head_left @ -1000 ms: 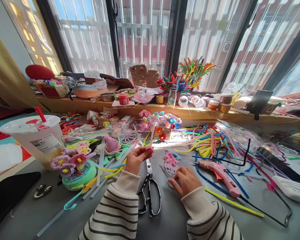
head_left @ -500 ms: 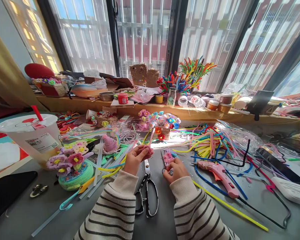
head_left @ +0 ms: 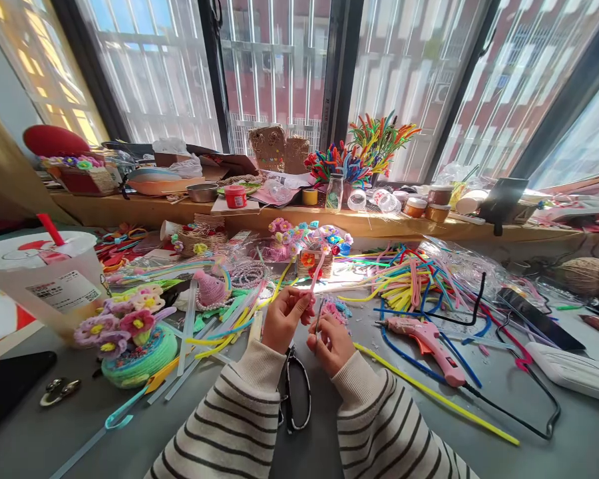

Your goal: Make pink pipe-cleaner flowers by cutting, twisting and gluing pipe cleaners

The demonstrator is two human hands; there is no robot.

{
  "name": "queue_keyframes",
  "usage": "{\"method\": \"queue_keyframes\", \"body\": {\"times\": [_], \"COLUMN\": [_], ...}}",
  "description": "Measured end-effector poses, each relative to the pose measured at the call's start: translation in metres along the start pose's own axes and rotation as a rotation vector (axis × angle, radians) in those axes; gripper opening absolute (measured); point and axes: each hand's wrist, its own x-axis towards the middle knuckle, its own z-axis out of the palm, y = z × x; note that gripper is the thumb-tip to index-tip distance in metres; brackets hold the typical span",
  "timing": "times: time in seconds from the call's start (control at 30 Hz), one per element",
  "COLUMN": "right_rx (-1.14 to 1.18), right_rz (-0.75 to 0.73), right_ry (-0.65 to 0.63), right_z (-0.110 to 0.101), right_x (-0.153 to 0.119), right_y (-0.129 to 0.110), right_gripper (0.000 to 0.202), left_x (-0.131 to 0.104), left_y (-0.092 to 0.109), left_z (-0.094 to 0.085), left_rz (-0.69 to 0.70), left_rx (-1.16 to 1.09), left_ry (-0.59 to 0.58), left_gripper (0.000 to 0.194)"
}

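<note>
My left hand (head_left: pixel 285 319) pinches a pink pipe cleaner (head_left: pixel 317 271), whose straight end sticks up above the fingers. Its lower part looks curled into a small bundle at the fingertips, partly hidden. Close beside it, my right hand (head_left: pixel 333 342) is closed on small scissors (head_left: pixel 320 311) with the thin blade pointing up; the handle is mostly covered by the fingers. Under my wrists lie large black-handled scissors (head_left: pixel 298 392), their blades hidden by my left hand. Just behind my right hand rests a pink and blue fuzzy piece (head_left: pixel 337 310).
A pink glue gun (head_left: pixel 426 339) with a black cord lies at right, near heaped pipe cleaners (head_left: pixel 404 293). A lidded drink cup (head_left: pixel 54 286) and a fuzzy flower pot (head_left: pixel 138 352) stand at left. A small flower basket (head_left: pixel 315 263) sits behind my hands.
My right hand has moved left and up with the small scissors, close to my left hand and the pink pipe cleaner. The whole view has shifted slightly.
</note>
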Motion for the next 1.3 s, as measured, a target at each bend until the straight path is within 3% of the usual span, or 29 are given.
{"method": "queue_keyframes", "body": {"times": [0.17,0.37,0.83,1.3], "right_rx": [-0.182,-0.227,-0.187,-0.170], "right_rz": [0.051,0.053,-0.002,-0.025], "right_ry": [-0.052,-0.095,0.006,0.092], "right_z": [-0.001,-0.002,0.002,0.004], "right_x": [-0.005,-0.004,-0.007,-0.005], "right_y": [-0.011,-0.011,-0.010,0.001], "right_gripper": [0.039,0.038,0.035,0.043], "left_x": [-0.002,-0.003,-0.003,-0.002], "left_y": [-0.002,-0.004,-0.006,-0.008], "left_z": [-0.005,-0.005,-0.003,-0.004], "left_rz": [0.003,0.012,-0.086,-0.077], "left_rx": [-0.006,-0.044,-0.146,-0.183], "left_ry": [0.005,0.002,-0.017,-0.044], "left_gripper": [0.012,0.010,0.013,0.012]}}
